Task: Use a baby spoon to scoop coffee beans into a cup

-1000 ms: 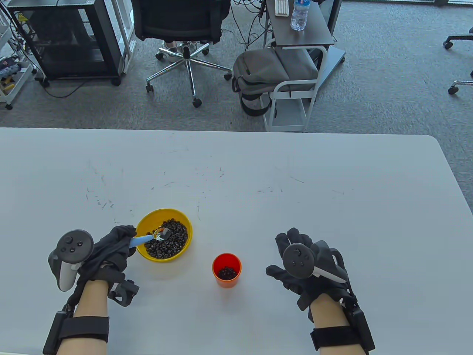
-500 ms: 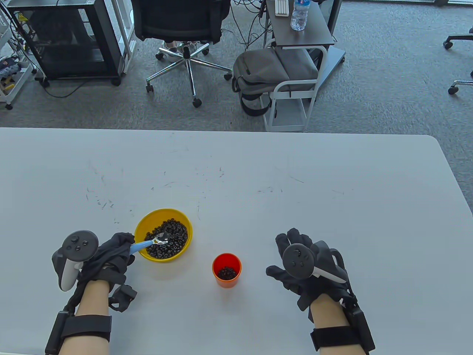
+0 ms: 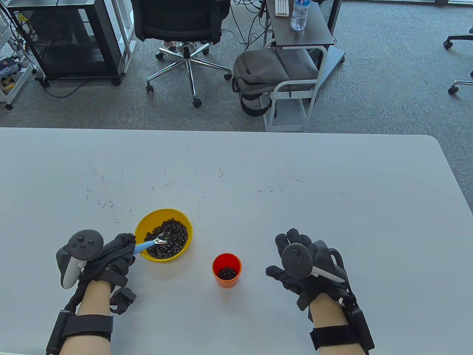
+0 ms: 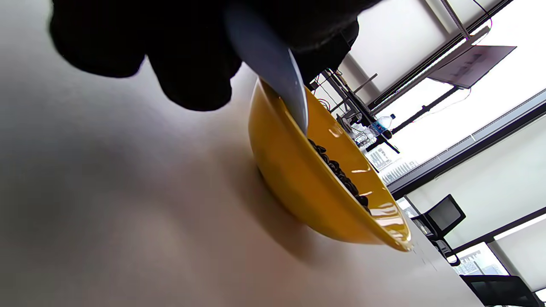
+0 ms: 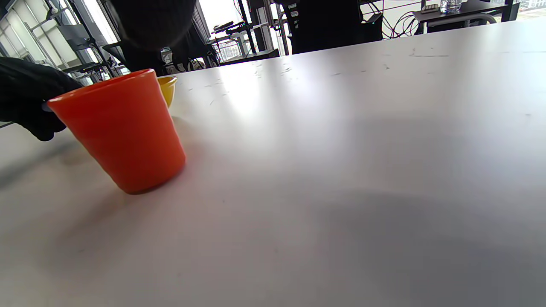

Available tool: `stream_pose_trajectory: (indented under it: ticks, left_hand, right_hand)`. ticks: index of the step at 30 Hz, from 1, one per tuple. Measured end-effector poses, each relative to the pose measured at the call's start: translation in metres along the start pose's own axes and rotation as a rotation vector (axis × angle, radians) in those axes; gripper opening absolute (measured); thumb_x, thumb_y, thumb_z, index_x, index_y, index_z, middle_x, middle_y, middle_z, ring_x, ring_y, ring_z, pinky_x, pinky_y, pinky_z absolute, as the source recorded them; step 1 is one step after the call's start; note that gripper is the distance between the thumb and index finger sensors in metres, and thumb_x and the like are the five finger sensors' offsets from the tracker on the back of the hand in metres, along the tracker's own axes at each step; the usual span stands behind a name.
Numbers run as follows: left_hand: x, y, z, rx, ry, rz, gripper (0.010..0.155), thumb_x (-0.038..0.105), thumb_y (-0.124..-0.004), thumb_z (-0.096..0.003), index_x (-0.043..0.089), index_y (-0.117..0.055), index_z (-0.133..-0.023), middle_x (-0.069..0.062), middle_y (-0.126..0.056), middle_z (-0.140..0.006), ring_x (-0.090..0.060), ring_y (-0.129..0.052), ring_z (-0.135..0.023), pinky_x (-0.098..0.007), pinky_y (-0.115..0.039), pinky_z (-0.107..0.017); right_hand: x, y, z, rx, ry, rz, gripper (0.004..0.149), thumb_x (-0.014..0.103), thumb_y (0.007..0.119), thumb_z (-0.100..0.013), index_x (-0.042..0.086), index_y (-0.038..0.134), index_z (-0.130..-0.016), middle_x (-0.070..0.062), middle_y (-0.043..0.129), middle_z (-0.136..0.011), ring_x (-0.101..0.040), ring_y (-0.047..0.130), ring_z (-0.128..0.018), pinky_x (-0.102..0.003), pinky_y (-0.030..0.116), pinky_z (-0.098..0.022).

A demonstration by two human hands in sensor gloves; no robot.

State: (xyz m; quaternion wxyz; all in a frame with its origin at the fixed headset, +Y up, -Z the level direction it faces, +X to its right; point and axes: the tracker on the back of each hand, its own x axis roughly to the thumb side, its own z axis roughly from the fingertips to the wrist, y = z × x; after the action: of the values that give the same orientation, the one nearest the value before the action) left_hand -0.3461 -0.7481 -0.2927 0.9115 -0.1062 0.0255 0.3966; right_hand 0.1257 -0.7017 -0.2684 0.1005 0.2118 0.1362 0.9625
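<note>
a: where are my fingers?

b: my left hand (image 3: 112, 251) grips the baby spoon (image 3: 151, 243) by its blue handle; the metal bowl lies on the coffee beans (image 3: 168, 240) in the yellow bowl (image 3: 142, 222), near the table's (image 3: 258, 177) front-left edge. no beans show on the spoon.

a: and the right?

b: my right hand (image 3: 303, 264) rests flat, fingers spread, grasping nothing, just right of the orange cup (image 3: 226, 283).

a: progress?

b: partway, i judge: a few beans sit in the cup, most remain in the bowl. this scoop isn't loaded yet.
</note>
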Motion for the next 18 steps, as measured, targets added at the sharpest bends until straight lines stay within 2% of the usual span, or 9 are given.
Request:
stream_pose_trajectory:
  ticks: [3,8,13,18]
  left_hand:
    - [0.0,0.0,0.001,0.005,-0.009,-0.006,0.056,0.026,-0.069,-0.0629,-0.002,-0.056,-0.109,-0.038,-0.057,-0.103,-0.055,-0.08,-0.077,-0.063,-0.072,-0.053]
    - [0.007,0.003,0.003,0.049,-0.059,-0.152,0.063,0.034,-0.071,-0.0634,0.0,-0.05,-0.112,-0.038,-0.045,-0.108,-0.062,-0.066,-0.086,-0.065,-0.067,-0.056]
    - [0.03,0.005,0.008,0.117,-0.181,-0.368,0.065,0.037,-0.071,-0.0629,0.002,-0.05,-0.113,-0.035,-0.043,-0.11,-0.062,-0.062,-0.09,-0.067,-0.064,-0.058]
    - [0.053,0.0,0.013,0.124,-0.282,-0.448,0.066,0.039,-0.071,-0.0628,0.003,-0.049,-0.113,-0.035,-0.042,-0.111,-0.062,-0.059,-0.091,-0.068,-0.062,-0.059]
  right_hand:
    - [0.0,0.0,0.0,-0.001,-0.001,0.0,0.085,0.054,0.066,-0.056,-0.002,0.03,-0.11,-0.041,0.024,-0.108,-0.067,0.035,-0.09,-0.077,0.046,-0.062]
    - [0.0,0.0,0.0,0.001,0.0,-0.002,0.085,0.054,0.066,-0.057,-0.002,0.03,-0.11,-0.041,0.024,-0.108,-0.067,0.035,-0.09,-0.077,0.046,-0.062]
    - [0.0,0.0,-0.001,0.004,0.001,0.001,0.085,0.054,0.066,-0.057,-0.002,0.03,-0.11,-0.041,0.024,-0.108,-0.067,0.035,-0.09,-0.077,0.046,-0.062]
    - [0.0,0.0,-0.001,-0.001,0.001,0.005,0.085,0.054,0.066,-0.056,-0.002,0.03,-0.11,-0.041,0.024,-0.108,-0.067,0.035,-0.09,-0.077,0.046,-0.062]
